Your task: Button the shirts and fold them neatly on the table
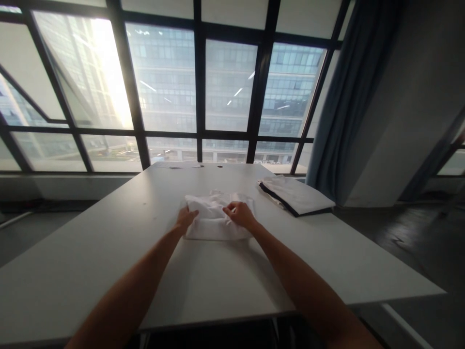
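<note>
A white cloth (214,229), folded into a rough rectangle and creased on top, lies on the white table (203,276) in front of me. It looks like a garment, but its kind does not show. My left hand (186,218) grips the left edge, thumb on top and the other fingers mostly hidden beyond the fabric. Over the right half, my right hand (239,213) is closed, pinching a bit of the fabric between thumb and fingers.
Right of the cloth, a stack of folded fabric (300,194), white with a black layer, lies near the table's right edge. A flat white sheet (178,165) is at the far end. Windows stand beyond, with a blue curtain (341,111) at the right.
</note>
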{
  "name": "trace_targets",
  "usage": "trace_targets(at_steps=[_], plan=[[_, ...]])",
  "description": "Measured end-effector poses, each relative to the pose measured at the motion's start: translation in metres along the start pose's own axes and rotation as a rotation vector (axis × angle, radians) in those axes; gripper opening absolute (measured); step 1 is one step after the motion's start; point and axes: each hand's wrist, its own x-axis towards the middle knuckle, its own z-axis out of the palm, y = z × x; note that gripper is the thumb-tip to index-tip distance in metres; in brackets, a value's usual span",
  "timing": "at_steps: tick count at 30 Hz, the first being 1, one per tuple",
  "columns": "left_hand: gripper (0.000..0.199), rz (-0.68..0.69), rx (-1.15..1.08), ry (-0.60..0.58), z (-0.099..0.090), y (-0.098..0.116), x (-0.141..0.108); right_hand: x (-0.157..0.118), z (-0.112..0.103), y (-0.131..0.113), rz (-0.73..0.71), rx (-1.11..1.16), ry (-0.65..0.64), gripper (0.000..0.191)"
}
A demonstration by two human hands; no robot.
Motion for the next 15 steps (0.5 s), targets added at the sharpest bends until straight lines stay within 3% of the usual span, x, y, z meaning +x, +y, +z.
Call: trace_targets(at_steps=[1, 2, 4, 6, 10, 12, 15], plan=[[0.033, -0.001, 0.022, 0.031, -0.001, -0.001, 0.001, 0.001, -0.008, 0.012, 0.076, -0.106, 0.084, 0.041], [0.033, 0.009, 0.033, 0.059, 0.0, 0.0, 0.002, 0.003, -0.015, 0.025, 0.15, -0.177, 0.089, 0.048], [0.035, 0.05, 0.012, 0.099, 0.005, 0.003, 0.003, 0.008, -0.025, 0.051, 0.275, -0.214, -0.022, 0.068], [0.037, 0.112, -0.058, 0.128, 0.011, 0.009, 0.004, 0.014, -0.025, 0.07, 0.326, -0.214, -0.07, 0.075], [0.037, 0.252, -0.225, 0.128, 0.011, 0.022, 0.005, 0.027, -0.01, 0.077, 0.302, -0.167, -0.02, 0.042], [0.039, 0.278, -0.302, 0.07, -0.002, 0.026, 0.006, 0.031, -0.01, 0.069, 0.223, -0.004, 0.075, 0.026], [0.046, 0.265, -0.313, -0.09, -0.043, 0.025, 0.005, 0.028, -0.03, 0.063, 0.075, 0.4, 0.207, 0.028]])
